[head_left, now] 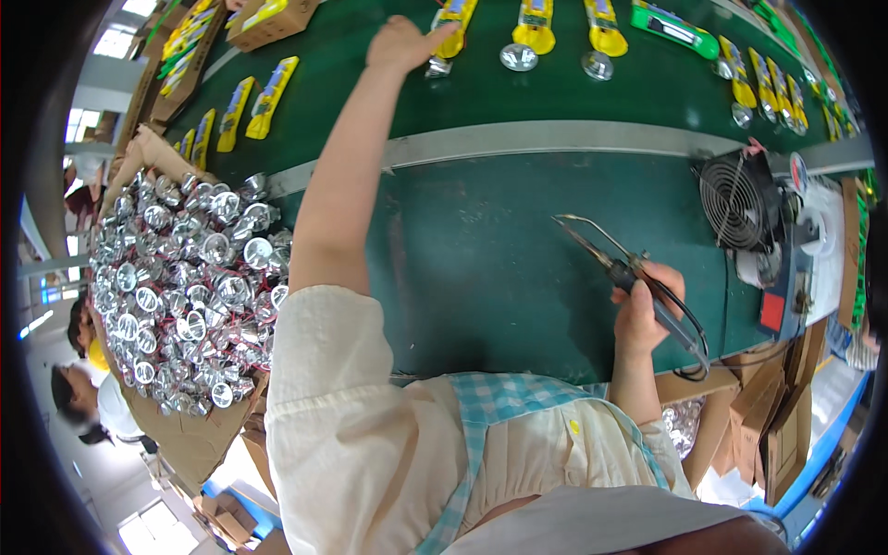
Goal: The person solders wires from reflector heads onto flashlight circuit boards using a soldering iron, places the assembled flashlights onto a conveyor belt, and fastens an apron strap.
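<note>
My left arm stretches across the bench to the green conveyor belt. My left hand (pixel 403 44) is over the belt with its thumb stretched out, its tip at a yellow plastic housing (pixel 453 18); a silvery reflector lamp (pixel 438 67) lies at that housing's near end. The hand's fingers are apart and seem to hold nothing. Low over the right of the bench, my right hand (pixel 647 301) is closed round the grey handle of a soldering iron (pixel 683 335). Its tip and a thin curved metal tube point up and left, clear of any part.
A large cardboard box (pixel 176 421) heaped with silvery reflector lamps (pixel 199 287) stands at the left. A black fan (pixel 735 199) and a blue-grey box-shaped unit (pixel 784 301) are at the right. More yellow housings (pixel 273 97) and a green one (pixel 673 35) lie along the belt (pixel 555 102).
</note>
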The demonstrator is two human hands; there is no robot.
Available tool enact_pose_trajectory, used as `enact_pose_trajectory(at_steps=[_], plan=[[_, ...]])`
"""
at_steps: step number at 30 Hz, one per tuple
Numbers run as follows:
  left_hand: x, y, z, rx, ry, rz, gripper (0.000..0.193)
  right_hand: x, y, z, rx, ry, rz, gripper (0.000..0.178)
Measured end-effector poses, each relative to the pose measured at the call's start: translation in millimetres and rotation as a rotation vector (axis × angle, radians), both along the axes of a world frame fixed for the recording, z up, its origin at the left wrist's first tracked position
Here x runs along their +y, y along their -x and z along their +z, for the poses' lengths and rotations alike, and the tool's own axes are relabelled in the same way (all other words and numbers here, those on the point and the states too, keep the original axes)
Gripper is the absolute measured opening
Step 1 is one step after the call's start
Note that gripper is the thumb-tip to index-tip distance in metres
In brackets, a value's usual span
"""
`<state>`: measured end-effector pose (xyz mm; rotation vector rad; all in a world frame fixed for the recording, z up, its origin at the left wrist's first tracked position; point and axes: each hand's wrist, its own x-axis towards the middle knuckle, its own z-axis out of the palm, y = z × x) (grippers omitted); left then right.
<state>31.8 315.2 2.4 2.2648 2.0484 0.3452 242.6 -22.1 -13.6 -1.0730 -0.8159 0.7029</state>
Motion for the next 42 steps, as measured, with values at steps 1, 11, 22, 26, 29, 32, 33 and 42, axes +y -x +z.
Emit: enact_pose_trajectory(at_steps=[1, 11, 22, 26, 29, 32, 33, 42], plan=[[1.7, 21.5, 4.6, 0.041, -0.114, -0.001, 0.09, 1.0, -2.3, -1.8, -0.004, -0.013, -0.018, 0.02], [-28.2, 201.9, 18.9, 0.325, 0.145, 0.376, 0.057, 8.8, 7.5, -1.0, 0.066, -0.057, 0.032, 0.024], [-306.7, 37.0, -15.9, -0.361, 0.019, -0.198, 0.046, 4.8, 12.0, 3.9, 0.052, -0.14, 0.078, 0.022], [-296.6, 68.7, 18.4, -0.233, -0.14, -0.184, 0.074, 0.1, 7.6, -2.1, 0.067, -0.153, 0.075, 0.021], [-276.0, 153.3, 33.7, 0.026, -0.761, 0.3, 0.045, -2.4, 7.6, -5.4, 0.048, -0.136, 0.049, 0.02], [-285.3, 209.3, 43.4, 0.38, -0.814, 0.564, 0.037, -0.1, 15.5, -1.8, 0.04, -0.111, 0.074, 0.019], [-283.9, 212.5, 43.8, 0.427, -0.748, 0.645, 0.034, 0.0, 16.4, -1.7, 0.035, -0.105, 0.075, 0.019], [-269.9, 240.0, 35.7, 0.38, -0.705, 0.363, 0.008, 3.6, 18.2, -2.8, 0.001, -0.067, 0.099, 0.021]])
